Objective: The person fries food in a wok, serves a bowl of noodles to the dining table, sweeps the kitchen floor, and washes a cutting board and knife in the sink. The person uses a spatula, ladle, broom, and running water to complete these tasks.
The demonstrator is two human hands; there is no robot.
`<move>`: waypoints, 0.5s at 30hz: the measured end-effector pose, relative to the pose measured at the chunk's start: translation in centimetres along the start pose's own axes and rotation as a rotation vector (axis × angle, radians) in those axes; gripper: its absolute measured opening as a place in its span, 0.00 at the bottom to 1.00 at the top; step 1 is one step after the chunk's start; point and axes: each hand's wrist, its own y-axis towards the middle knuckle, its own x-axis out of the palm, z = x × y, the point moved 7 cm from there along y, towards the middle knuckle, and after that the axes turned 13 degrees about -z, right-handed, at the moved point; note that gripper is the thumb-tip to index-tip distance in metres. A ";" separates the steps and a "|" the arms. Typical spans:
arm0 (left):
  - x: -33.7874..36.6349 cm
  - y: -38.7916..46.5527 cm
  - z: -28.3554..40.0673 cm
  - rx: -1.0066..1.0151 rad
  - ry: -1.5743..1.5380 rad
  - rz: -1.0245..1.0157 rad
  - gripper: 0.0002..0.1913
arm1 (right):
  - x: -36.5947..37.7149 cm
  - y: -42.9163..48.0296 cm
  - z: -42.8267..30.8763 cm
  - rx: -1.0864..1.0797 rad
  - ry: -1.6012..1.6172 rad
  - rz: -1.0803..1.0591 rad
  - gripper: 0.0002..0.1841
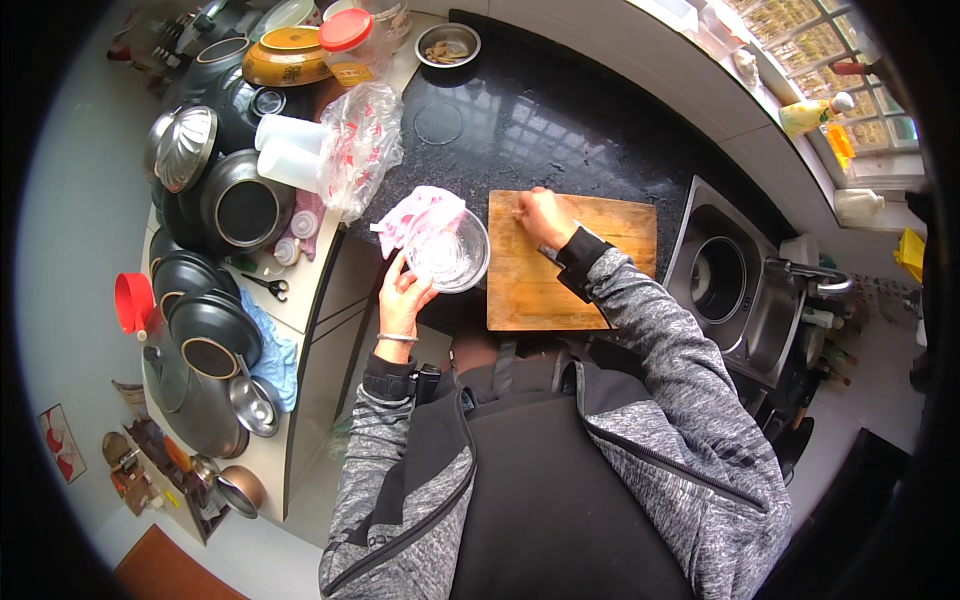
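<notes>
My left hand (403, 300) grips the near-left rim of a clear bowl (466, 251), its thumb against the side. The bowl is tilted and hangs near the left edge of a wooden cutting board (525, 292). Behind it, partly covered by it, lies a pink and white cloth or bag (409, 214). Over the upper part of the board is my right hand (546, 216), fingers curled together; whether something small is pinched in them cannot be made out. Below my right wrist a knife blade (551, 253) shows on the board, mostly hidden by the sleeve.
A steel bowl with brownish pieces (448, 46) stands at the back of the black countertop (480, 127). At right is a steel sink (772, 322) with a faucet (817, 277). Crumpled plastic bag (364, 150), white cups (289, 165), dark pots (247, 199) and scissors (274, 286) crowd the left counter.
</notes>
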 end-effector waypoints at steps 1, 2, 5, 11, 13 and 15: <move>0.1 0.2 -0.1 0.004 0.001 -0.012 0.39 | -1.0 0.2 0.4 0.039 0.034 -0.005 0.04; 0.4 0.4 -0.4 -0.007 0.011 -0.032 0.40 | -2.0 0.0 0.6 0.065 0.162 -0.014 0.05; 0.7 1.0 -1.3 -0.069 0.015 -0.025 0.42 | -4.7 -0.8 -0.2 0.110 0.396 -0.008 0.09; 2.2 2.0 -1.9 -0.117 -0.006 -0.089 0.43 | -4.9 -3.4 -9.4 -0.336 0.330 0.045 0.12; 2.5 2.1 -1.7 -0.108 -0.030 -0.122 0.43 | -2.6 -3.5 -10.6 -0.305 0.339 -0.166 0.16; 2.3 2.0 -1.6 -0.110 -0.019 -0.095 0.40 | -3.2 -3.6 -10.3 -0.284 0.368 -0.072 0.13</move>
